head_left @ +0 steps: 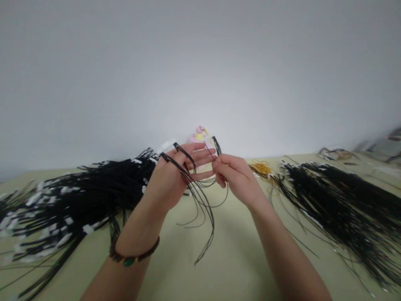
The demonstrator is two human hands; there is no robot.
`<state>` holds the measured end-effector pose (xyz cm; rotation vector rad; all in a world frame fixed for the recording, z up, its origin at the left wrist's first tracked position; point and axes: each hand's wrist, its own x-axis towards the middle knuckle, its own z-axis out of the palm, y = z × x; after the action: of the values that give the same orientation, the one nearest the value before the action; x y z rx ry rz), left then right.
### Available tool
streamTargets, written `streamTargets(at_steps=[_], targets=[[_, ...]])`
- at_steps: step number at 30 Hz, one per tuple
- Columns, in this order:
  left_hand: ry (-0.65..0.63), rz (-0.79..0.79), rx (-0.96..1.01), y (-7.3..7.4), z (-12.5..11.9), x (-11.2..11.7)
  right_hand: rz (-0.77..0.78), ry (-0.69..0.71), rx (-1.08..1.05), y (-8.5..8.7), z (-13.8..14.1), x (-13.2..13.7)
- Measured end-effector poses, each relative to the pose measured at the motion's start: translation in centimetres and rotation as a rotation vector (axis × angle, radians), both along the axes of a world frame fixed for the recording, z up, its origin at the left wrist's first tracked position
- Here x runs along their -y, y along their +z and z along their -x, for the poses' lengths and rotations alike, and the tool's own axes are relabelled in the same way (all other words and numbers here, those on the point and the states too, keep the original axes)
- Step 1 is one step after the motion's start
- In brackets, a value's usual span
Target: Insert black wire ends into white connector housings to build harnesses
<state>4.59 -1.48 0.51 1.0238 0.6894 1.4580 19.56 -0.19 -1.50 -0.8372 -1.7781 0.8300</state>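
Note:
Black cables (209, 215) loop over and between the fingers of my left hand (169, 179), whose fingers are stretched toward the right. Their thin ends hang below in loose curves. A white piece (169, 146) shows behind the left knuckles, close to the cables. My right hand (238, 177) is closed in a pinch on a thin dark wire (209, 150) that runs up to the left fingertips. The hands meet above the table; the exact grip of the right fingertips is blurred. A short black cable bundle (216, 144) stands just behind the right fingers.
On the left lies a large heap of black cables (103, 184) with white tags. Another spread of black cables (338, 200) covers the right side. Yellow rubber bands (261, 167) lie behind my right hand. A pink and yellow object (199, 133) stands near the wall (200, 62).

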Motion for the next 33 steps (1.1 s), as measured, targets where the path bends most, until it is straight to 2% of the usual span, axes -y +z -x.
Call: streamTargets(at_steps=[5,12,14,16,19,21,24,27,30,33], targets=[[-0.052,0.085,-0.031,-0.3,0.5,-0.5,0.146,0.137,-0.024,0.0,-0.4,-0.1],[-0.055,0.049,-0.061,-0.9,0.8,-1.3,0.219,0.367,0.010,0.3,-0.6,0.1],[-0.025,0.009,-0.071,-1.0,0.7,-1.3,0.182,0.354,0.018,0.3,-0.7,0.1],[0.031,-0.029,-0.061,-1.0,0.6,-1.2,0.068,0.293,0.072,0.3,-0.8,0.0],[0.138,-0.049,-0.025,-0.7,0.5,-0.9,-0.119,0.197,0.245,0.1,-1.2,-0.4],[0.168,-0.055,0.013,-0.5,0.5,-0.6,-0.155,0.155,0.352,0.0,-1.5,-0.9],[0.134,-0.033,0.076,0.0,0.6,-0.3,-0.086,0.187,0.454,-0.3,-1.8,-1.8],[0.057,0.010,0.112,0.0,0.8,-0.2,0.131,0.236,0.454,-0.6,-1.8,-2.5],[0.019,-0.008,0.131,-0.2,1.2,-0.5,0.275,0.228,0.306,-0.7,-1.6,-2.8],[0.030,-0.077,0.116,-0.6,1.5,-0.8,0.294,0.150,0.108,-0.6,-1.6,-2.8]])
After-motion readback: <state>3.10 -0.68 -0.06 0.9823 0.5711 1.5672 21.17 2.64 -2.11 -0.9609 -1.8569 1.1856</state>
